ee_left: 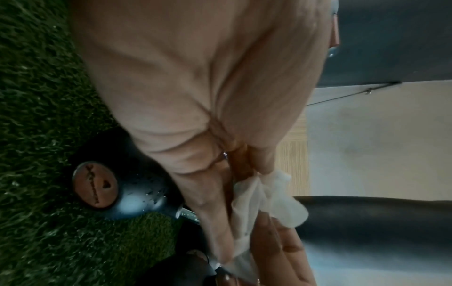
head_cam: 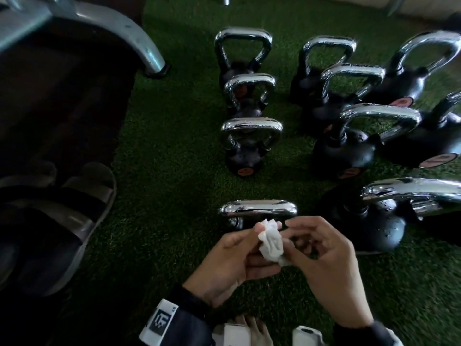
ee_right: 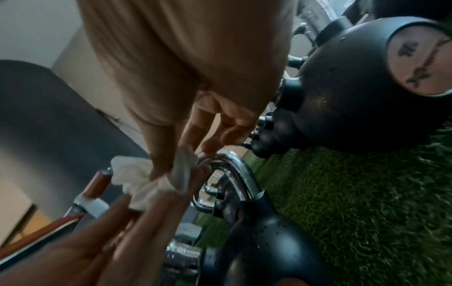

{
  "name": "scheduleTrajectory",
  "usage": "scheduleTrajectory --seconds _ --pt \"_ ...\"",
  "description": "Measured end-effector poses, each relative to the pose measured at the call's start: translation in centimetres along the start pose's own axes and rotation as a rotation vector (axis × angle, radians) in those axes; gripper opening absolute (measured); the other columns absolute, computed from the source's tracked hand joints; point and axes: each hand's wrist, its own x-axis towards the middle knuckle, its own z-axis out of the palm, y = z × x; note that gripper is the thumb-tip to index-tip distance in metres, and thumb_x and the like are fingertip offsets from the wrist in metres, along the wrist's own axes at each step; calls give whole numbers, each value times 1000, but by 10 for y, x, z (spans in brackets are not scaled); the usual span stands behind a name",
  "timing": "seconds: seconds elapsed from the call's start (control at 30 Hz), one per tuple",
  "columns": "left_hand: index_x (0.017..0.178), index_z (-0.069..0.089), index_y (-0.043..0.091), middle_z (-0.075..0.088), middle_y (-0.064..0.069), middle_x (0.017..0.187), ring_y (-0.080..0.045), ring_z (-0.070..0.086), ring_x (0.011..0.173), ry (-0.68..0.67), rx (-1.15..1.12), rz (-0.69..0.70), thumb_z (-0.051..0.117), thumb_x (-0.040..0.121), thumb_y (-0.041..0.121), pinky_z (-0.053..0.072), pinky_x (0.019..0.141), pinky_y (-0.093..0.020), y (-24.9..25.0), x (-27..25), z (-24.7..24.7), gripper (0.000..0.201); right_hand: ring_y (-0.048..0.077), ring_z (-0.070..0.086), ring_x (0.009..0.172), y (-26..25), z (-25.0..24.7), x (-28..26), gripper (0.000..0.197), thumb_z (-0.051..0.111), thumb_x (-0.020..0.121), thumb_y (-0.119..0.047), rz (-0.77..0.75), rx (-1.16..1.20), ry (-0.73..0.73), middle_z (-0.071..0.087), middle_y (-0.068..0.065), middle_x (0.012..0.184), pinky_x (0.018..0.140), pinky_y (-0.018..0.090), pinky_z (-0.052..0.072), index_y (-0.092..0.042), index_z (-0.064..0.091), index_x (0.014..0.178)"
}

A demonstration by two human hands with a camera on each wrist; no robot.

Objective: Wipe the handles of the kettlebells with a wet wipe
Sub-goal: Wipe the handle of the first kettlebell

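Note:
A crumpled white wet wipe point(head_cam: 270, 242) sits between both hands, just above the nearest kettlebell's chrome handle point(head_cam: 258, 209). My left hand point(head_cam: 254, 236) pinches the wipe with its thumb on top and fingers beneath. My right hand point(head_cam: 295, 234) has curled fingers pinching the wipe's right side. The wipe is not touching the handle. In the left wrist view the wipe point(ee_left: 266, 199) hangs from the fingertips beside a black kettlebell point(ee_left: 137, 193) with an orange label. The right wrist view shows the wipe point(ee_right: 137, 178) next to a chrome handle point(ee_right: 234, 170).
Several black kettlebells with chrome handles stand in two columns on green turf point(head_cam: 162, 196); a large one point(head_cam: 369, 221) is close on the right. A metal rack leg point(head_cam: 139, 33) and dumbbells point(head_cam: 74, 196) stand on dark flooring at the left.

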Motion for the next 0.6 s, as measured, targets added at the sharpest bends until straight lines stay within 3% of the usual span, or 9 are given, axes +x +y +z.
scheduleTrajectory --seconds 0.07,0.2,0.27,0.37,0.43,0.5,0.6 --pt "119 76 16 76 -13 116 -23 75 101 -5 -18 57 59 92 31 61 85 -28 -1 -5 1 35 14 62 70 2 7 0 42 88 72 -13 -51 -84 74 68 -5 83 64 36 56 -36 68 100" --pt "107 81 17 77 -11 112 -21 73 105 52 78 254 66 87 24 59 86 -27 8 -15 -1 26 14 54 71 6 4 5 56 90 68 -28 -37 -38 43 57 -3 84 64 29 52 -36 61 116" --pt "107 80 15 78 -5 110 -17 73 106 130 306 542 65 94 18 58 88 -25 19 -24 -2 20 16 54 73 15 -1 9 51 87 74 -21 -25 70 47 57 3 86 67 29 50 -31 63 118" --pt "127 70 10 73 2 125 -9 69 116 402 733 951 63 99 8 56 96 -24 31 -24 -3 29 10 59 77 49 2 23 53 78 79 5 61 153 160 63 8 94 74 28 50 -31 65 117" --pt "129 68 8 69 1 131 -4 64 122 511 1021 1114 64 99 7 54 101 -25 34 -12 -3 31 7 68 92 64 10 33 55 81 79 -1 123 147 48 72 0 107 82 22 54 -29 64 124" --pt "131 67 8 67 -1 135 -4 62 126 503 1213 1121 61 100 12 51 106 -28 30 5 -7 32 6 72 100 71 20 40 47 86 77 -16 187 111 -63 77 -6 110 88 23 57 -26 68 119" --pt "138 63 12 63 2 140 -8 58 131 495 1350 1020 53 104 21 49 109 -36 15 22 -12 36 12 76 92 82 36 46 26 87 76 -22 225 59 12 80 -5 97 91 41 60 -22 76 100"
